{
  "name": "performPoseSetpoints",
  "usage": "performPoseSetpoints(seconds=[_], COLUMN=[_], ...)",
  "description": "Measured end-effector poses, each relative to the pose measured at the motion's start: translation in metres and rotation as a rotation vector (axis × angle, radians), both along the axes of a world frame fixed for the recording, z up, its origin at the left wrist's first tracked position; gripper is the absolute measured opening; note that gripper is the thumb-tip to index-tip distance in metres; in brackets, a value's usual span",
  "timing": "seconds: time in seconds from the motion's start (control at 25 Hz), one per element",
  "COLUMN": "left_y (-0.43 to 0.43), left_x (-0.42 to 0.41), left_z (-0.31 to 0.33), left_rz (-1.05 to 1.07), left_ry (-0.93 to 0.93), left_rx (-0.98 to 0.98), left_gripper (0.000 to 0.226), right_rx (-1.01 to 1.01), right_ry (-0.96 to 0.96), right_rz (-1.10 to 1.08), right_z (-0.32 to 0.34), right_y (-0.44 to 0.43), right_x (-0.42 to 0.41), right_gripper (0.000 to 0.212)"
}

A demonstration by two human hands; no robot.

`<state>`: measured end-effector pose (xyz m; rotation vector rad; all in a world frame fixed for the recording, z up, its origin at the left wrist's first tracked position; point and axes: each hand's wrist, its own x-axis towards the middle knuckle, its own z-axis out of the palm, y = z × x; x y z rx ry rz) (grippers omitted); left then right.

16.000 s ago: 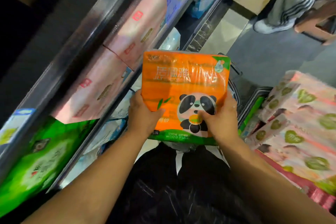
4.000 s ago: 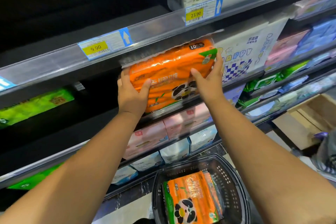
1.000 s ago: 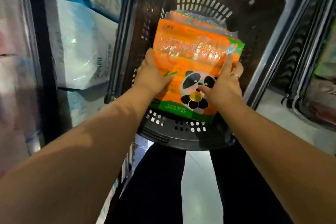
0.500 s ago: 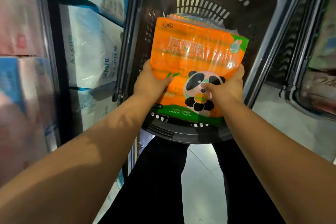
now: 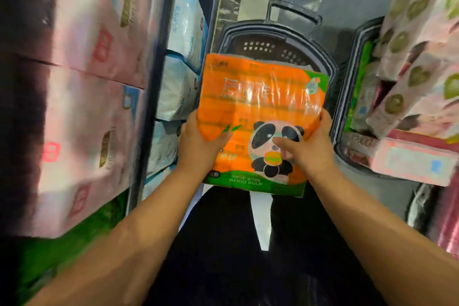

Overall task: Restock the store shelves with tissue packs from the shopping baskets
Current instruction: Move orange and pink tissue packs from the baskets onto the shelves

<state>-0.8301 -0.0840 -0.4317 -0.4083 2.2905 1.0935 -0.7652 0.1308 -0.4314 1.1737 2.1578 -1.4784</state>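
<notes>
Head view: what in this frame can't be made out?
All in the head view:
- Floor of the dark plastic shopping basket: hidden by the orange panda-print tissue pack.
- Fingers of the left hand and right hand: behind that pack.
- Print on the pink tissue packs at left: motion-blurred.

The orange tissue pack [image 5: 260,112] reads "WOOD PULP" along its green bottom band.

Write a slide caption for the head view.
Left hand and right hand hold an orange tissue pack above a dark shopping basket beside stocked shelves.
</notes>
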Motion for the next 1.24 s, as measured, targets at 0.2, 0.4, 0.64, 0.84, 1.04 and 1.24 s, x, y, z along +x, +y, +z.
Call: performPoseSetpoints(seconds=[0.2,0.4,0.64,0.84,1.04,1.24], left_y=[0.005,0.011,-0.005,-0.024,-0.043,-0.073], left_x=[0.021,0.042,0.087,0.128,0.160,0.172], left_z=[0.100,0.190,0.261,0.307,0.341,0.356], left_rz=[0.154,0.326,0.632,0.826,0.969,1.145], left_ry=[0.120,0.257,0.425,0.539,0.625,0.774], left_rx=[0.041,0.050,0.027,0.001,-0.040,0.006], left_gripper=[0.085,0.077,0.066,0.061,0.057,0.076], right_rx=[-0.027,-0.050,-0.085,-0.184,-0.187,-0.285], right_ry=[0.139,0.259,0.439,0.611,0.741,0.804], right_rz=[0.147,0.332,0.630,0.799,0.946,1.089], right_z=[0.096,0.182,0.258,0.301,0.331,0.344], right_y=[0.019,0.033,0.011,-0.033,-0.076,-0.131], right_x=[-0.012,-0.039,-0.065,-0.071,-0.078,-0.083], right_gripper=[0.099,0.088,0.077,0.068,0.059,0.061])
